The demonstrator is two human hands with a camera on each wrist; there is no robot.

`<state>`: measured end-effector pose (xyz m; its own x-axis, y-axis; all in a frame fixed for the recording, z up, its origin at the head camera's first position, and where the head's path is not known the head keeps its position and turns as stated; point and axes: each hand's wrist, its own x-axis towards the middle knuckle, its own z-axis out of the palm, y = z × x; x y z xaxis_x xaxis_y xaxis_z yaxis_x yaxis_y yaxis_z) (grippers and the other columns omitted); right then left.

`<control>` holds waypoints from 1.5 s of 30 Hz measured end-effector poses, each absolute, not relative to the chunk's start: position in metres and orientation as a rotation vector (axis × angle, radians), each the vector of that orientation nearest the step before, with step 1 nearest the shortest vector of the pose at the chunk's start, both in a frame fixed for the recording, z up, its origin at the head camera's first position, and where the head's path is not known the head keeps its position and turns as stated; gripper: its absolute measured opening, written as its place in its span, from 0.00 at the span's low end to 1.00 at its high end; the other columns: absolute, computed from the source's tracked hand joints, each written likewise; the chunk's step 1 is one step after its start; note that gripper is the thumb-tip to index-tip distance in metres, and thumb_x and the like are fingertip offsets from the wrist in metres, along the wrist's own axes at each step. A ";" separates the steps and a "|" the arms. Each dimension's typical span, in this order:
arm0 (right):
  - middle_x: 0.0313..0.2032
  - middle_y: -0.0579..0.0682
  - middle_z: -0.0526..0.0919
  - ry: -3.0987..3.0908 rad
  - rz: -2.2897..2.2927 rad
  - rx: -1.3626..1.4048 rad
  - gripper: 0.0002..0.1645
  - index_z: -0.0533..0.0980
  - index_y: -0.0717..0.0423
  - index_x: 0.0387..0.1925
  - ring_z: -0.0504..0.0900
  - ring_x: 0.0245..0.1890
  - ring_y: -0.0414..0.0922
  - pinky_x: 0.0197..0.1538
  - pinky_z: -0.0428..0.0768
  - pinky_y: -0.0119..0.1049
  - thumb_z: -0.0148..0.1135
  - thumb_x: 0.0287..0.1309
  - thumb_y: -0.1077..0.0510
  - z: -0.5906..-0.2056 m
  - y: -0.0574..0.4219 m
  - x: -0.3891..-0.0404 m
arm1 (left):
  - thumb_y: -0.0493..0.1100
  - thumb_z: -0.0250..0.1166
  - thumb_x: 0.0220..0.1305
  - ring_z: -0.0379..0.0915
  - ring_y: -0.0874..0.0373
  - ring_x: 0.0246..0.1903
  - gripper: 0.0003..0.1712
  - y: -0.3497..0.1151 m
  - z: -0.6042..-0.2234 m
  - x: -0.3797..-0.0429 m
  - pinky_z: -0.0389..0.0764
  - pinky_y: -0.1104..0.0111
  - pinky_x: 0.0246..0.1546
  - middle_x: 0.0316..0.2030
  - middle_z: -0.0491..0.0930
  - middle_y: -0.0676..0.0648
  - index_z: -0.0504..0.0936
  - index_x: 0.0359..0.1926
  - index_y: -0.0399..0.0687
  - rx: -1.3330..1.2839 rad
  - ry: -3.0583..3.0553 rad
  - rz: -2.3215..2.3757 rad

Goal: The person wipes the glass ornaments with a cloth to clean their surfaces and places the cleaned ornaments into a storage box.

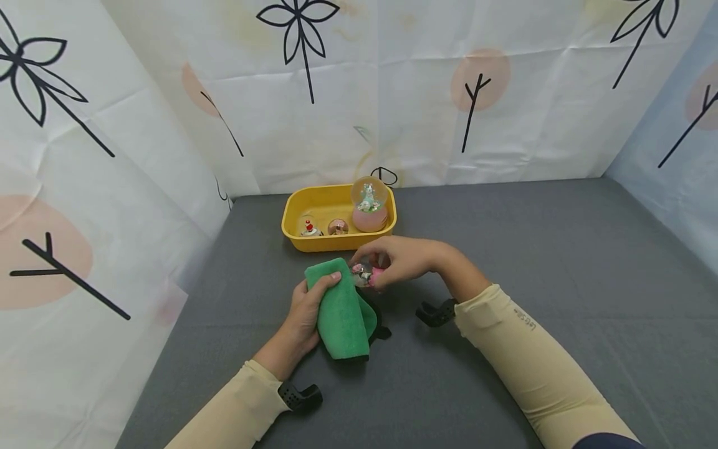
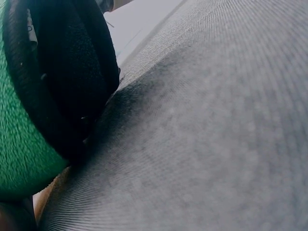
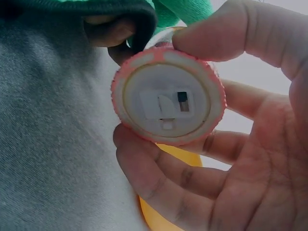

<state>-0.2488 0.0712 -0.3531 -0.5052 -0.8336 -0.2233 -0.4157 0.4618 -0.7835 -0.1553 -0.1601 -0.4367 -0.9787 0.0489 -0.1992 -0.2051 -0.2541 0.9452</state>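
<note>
My right hand grips a small snow globe by its pink base, tilted on its side. In the right wrist view the globe's round underside faces the camera, with a small switch set in it; thumb and fingers curl round its rim. A folded green cloth with a dark edge is held in my left hand, thumb on top. The cloth's upper end meets the globe's glass. In the left wrist view the cloth hangs close over the table, its dark inner side showing.
Behind the hands stands a yellow tray. Inside are a large snow globe with a pink base, a small globe with a red-topped figure and a small copper-coloured globe. A patterned white sheet rises behind the grey table.
</note>
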 end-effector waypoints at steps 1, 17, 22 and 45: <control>0.42 0.52 0.81 2.110 -0.918 -1.028 0.32 0.74 0.54 0.68 0.82 0.35 0.45 0.41 0.82 0.38 0.67 0.62 0.57 -0.353 0.072 -0.249 | 0.48 0.67 0.72 0.84 0.58 0.37 0.20 -0.160 -0.437 -0.155 0.88 0.61 0.43 0.40 0.84 0.51 0.77 0.58 0.44 -0.195 1.807 2.365; 0.43 0.51 0.77 2.313 -1.211 -1.043 0.31 0.71 0.51 0.50 0.80 0.40 0.46 0.43 0.82 0.40 0.81 0.49 0.57 -0.352 0.073 -0.252 | 0.47 0.67 0.71 0.85 0.58 0.36 0.19 -0.160 -0.436 -0.156 0.89 0.62 0.42 0.39 0.83 0.51 0.76 0.57 0.44 -0.195 1.769 2.391; 0.41 0.51 0.78 2.425 -1.278 -0.973 0.27 0.70 0.51 0.44 0.79 0.40 0.47 0.42 0.81 0.39 0.81 0.51 0.55 -0.352 0.068 -0.250 | 0.47 0.67 0.71 0.84 0.59 0.37 0.19 -0.160 -0.437 -0.156 0.88 0.64 0.43 0.40 0.83 0.52 0.76 0.56 0.45 -0.191 1.766 2.385; 0.34 0.51 0.70 2.262 -1.473 -1.024 0.28 0.66 0.56 0.45 0.75 0.33 0.45 0.36 0.77 0.35 0.80 0.58 0.58 -0.353 0.057 -0.243 | 0.49 0.64 0.71 0.83 0.61 0.38 0.18 -0.161 -0.435 -0.153 0.87 0.67 0.42 0.40 0.82 0.53 0.74 0.55 0.46 -0.138 1.793 2.395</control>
<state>-0.2430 0.0567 -0.3535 -0.7203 -0.6753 0.1585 -0.4182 0.2404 -0.8760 -0.1531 -0.1608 -0.4352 -0.9851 0.0616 -0.1609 -0.1717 -0.2766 0.9455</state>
